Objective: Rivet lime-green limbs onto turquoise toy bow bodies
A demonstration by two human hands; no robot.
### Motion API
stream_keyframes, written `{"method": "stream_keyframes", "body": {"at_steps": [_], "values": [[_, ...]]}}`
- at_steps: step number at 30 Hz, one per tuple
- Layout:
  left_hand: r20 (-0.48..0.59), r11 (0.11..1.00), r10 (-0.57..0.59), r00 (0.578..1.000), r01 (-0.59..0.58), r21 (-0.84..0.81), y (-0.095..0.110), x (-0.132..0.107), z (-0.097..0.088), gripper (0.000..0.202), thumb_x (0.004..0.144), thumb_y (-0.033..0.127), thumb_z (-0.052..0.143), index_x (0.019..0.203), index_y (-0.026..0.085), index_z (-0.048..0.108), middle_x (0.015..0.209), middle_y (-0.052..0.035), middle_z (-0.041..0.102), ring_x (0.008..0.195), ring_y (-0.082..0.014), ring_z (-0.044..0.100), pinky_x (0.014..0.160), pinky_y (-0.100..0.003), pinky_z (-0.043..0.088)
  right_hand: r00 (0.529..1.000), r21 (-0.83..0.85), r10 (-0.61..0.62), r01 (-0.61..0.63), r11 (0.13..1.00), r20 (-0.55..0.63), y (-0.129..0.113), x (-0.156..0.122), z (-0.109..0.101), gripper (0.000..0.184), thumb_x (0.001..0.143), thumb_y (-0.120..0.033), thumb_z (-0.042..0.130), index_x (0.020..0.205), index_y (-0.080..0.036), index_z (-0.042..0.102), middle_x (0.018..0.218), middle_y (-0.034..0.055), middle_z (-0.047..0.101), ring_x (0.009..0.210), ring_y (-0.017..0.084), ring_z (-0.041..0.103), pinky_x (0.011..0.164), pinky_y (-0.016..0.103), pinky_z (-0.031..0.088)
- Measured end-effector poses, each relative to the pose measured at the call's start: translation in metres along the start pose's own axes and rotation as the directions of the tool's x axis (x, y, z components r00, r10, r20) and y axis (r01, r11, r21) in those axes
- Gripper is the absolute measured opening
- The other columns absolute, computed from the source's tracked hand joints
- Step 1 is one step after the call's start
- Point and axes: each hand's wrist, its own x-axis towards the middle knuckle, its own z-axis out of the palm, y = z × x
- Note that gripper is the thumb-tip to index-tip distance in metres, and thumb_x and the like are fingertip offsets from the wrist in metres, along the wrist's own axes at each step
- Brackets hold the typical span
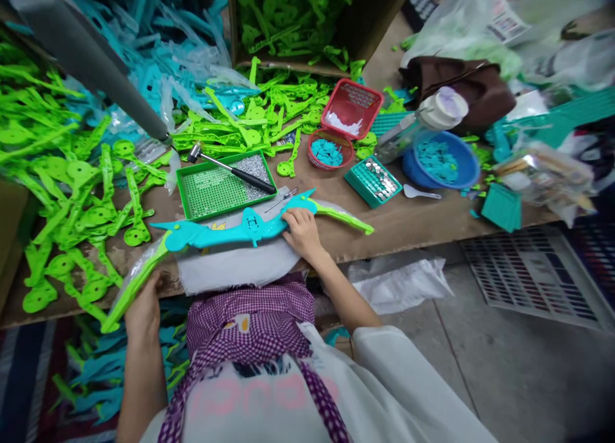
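A toy bow [221, 233] with a blue middle and lime-green end arms lies across the near edge of the workbench, partly over a white cloth [240, 267]. My left hand [144, 305] is closed around its left green arm, with some fingers hidden behind. The fingers of my right hand [302, 231] are bent over the blue part near the right joint. Just beyond the bow sits a green perforated tray [211, 196] holding many small metal pieces. Across this tray rests a hammer [223, 165] with a black handle. A thin metal tool [282, 198] lies between tray and bow.
Lime-green parts [91, 174] are heaped at left, with blue parts [144, 52] behind. Right of the tray stand a red basket [331, 167], a teal box of metal discs [358, 183] and a blue bowl [444, 183]. A grey pole [96, 61] slants over the bench.
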Motion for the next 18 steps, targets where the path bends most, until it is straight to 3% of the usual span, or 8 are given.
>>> {"method": "stream_keyframes", "body": {"at_steps": [3,6,8,9,11,13,15,18], "values": [[0.217,0.897,-0.363,0.906,0.276,0.346,-0.007,-0.034,-0.033,0.058,0.051,0.069,0.078,0.070,0.018,0.058,0.060,0.0029,0.053,0.052,-0.0107,0.044,0.046,-0.023,0.035,0.996,0.015,-0.086,0.086,0.996,0.009,0.004,-0.007,-0.008,0.039,0.083,-0.026,0.062,0.120,-0.014,0.060,0.124,0.0147,0.064,0.118,0.029,0.054,0.109,0.046,0.034],[0.592,0.826,-0.543,0.596,0.253,0.503,0.003,-0.067,-0.051,0.061,0.071,0.078,0.059,0.068,0.017,0.065,0.058,-0.0015,0.056,0.048,-0.0117,0.045,0.044,-0.023,0.031,0.992,0.019,-0.118,0.118,0.993,0.033,0.008,-0.018,-0.013,0.039,0.086,-0.028,0.059,0.123,-0.015,0.059,0.127,0.0149,0.064,0.121,0.028,0.055,0.111,0.048,0.034],[0.794,0.903,-0.428,0.431,0.170,0.395,0.018,-0.081,-0.045,0.062,0.080,0.076,0.050,0.071,0.017,0.067,0.063,-0.0045,0.059,0.053,-0.0144,0.051,0.049,-0.026,0.039,0.992,0.022,-0.117,0.116,0.993,0.048,0.007,-0.029,-0.014,0.036,0.089,-0.026,0.056,0.123,-0.015,0.060,0.128,0.0153,0.064,0.122,0.028,0.056,0.110,0.049,0.036],[0.846,0.944,-0.326,0.422,0.100,0.314,0.027,-0.085,-0.036,0.061,0.083,0.074,0.048,0.074,0.017,0.068,0.066,-0.0056,0.060,0.057,-0.0158,0.054,0.052,-0.027,0.043,0.991,0.034,-0.124,0.122,0.992,0.051,0.005,-0.034,-0.016,0.034,0.091,-0.026,0.054,0.123,-0.016,0.061,0.128,0.0153,0.064,0.123,0.028,0.056,0.109,0.049,0.036],[0.853,0.970,-0.083,0.516,-0.155,0.188,0.044,-0.086,-0.009,0.052,0.088,0.066,0.048,0.080,0.018,0.068,0.077,-0.0068,0.063,0.069,-0.0182,0.059,0.062,-0.029,0.049,0.990,0.098,-0.140,0.137,0.986,0.019,-0.003,-0.039,-0.023,0.031,0.093,-0.028,0.052,0.120,-0.017,0.063,0.124,0.0139,0.067,0.120,0.026,0.058,0.108,0.048,0.038],[0.843,0.838,0.148,0.517,-0.518,0.171,0.057,-0.080,0.025,0.035,0.088,0.055,0.058,0.093,0.021,0.068,0.098,-0.0077,0.066,0.095,-0.0227,0.062,0.083,-0.034,0.051,0.992,0.198,-0.095,0.109,0.974,-0.079,-0.013,-0.032,-0.034,0.027,0.096,-0.030,0.048,0.114,-0.019,0.065,0.115,0.0109,0.070,0.113,0.023,0.062,0.105,0.044,0.041],[0.906,0.604,0.251,0.340,-0.787,0.128,0.062,-0.070,0.059,0.037,0.089,0.049,0.061,0.117,0.024,0.062,0.117,-0.0087,0.062,0.112,-0.0261,0.056,0.097,-0.041,0.046,0.982,0.287,0.016,0.039,0.957,-0.187,-0.021,-0.009,-0.045,0.026,0.099,-0.032,0.044,0.108,-0.021,0.066,0.107,0.0083,0.071,0.106,0.021,0.063,0.099,0.039,0.043],[0.980,0.217,0.177,0.091,-0.975,0.051,0.056,-0.050,0.097,0.052,0.091,0.040,0.061,0.138,0.022,0.049,0.129,-0.0147,0.054,0.119,-0.0308,0.051,0.101,-0.047,0.042,0.984,0.285,0.066,-0.016,0.958,-0.167,-0.022,0.040,-0.051,0.027,0.098,-0.035,0.045,0.110,-0.019,0.065,0.111,0.0089,0.069,0.106,0.022,0.062,0.091,0.035,0.044]]}}
